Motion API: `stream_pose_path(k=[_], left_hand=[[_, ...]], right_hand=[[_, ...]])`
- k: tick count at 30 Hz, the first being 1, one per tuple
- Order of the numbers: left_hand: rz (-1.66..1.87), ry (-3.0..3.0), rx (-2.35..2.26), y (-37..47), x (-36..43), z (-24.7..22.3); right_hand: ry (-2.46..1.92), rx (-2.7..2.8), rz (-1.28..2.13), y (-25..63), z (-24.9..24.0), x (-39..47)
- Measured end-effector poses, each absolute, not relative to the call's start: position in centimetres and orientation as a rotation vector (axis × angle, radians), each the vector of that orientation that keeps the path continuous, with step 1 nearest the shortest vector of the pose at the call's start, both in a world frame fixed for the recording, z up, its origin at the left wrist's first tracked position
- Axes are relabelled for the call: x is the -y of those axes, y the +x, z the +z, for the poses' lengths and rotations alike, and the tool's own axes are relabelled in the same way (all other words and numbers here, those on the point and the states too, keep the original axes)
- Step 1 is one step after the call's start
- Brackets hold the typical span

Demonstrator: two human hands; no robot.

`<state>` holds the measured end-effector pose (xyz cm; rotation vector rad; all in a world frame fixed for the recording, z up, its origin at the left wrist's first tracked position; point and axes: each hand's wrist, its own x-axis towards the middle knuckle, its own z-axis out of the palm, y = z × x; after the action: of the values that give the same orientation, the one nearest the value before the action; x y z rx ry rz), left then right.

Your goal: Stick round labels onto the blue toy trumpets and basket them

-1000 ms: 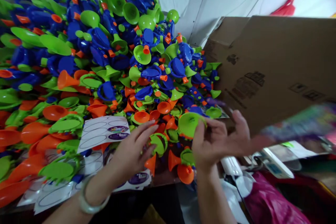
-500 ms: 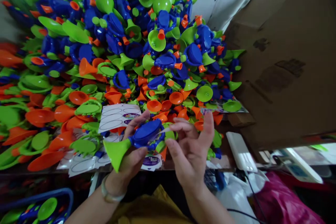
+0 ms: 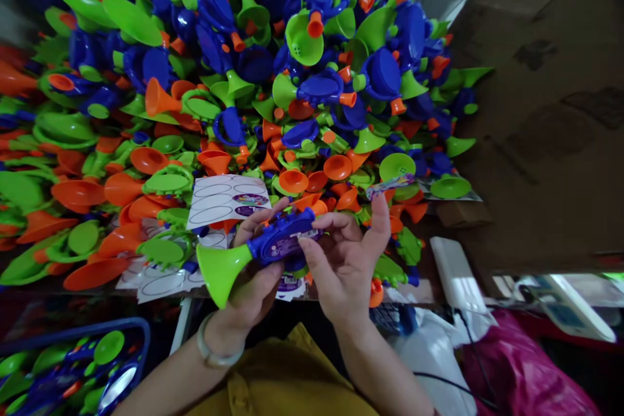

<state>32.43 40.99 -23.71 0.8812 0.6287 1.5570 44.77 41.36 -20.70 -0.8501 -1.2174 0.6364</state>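
Blue trumpet [image 3: 266, 244]: left hand [image 3: 256, 294] grips near its bell [image 3: 220, 273], right hand [image 3: 347, 266] pinches the opposite end; its label [image 3: 288, 244], perhaps loose-edged, wants smoothing outward.

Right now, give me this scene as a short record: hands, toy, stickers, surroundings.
Left hand: holds toy trumpet near its bell
Right hand: thumb at the trumpet's oval sticker; colourful sticker on a raised finger
Toy: blue body, green bell
Sticker sheet: white, bare outlines, two printed ovals
Beyond: pile of toys, blue, green, orange
Lower left: blue basket of toys
Right: cardboard box
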Motion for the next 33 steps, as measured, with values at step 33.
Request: stream_pose_path(k=[33], left_hand=[[1.659, 0.991, -0.683, 33.2, -41.2, -22.7]], right_hand=[[-0.868, 1.356, 0.340, 44.8, -19.9, -41.5]])
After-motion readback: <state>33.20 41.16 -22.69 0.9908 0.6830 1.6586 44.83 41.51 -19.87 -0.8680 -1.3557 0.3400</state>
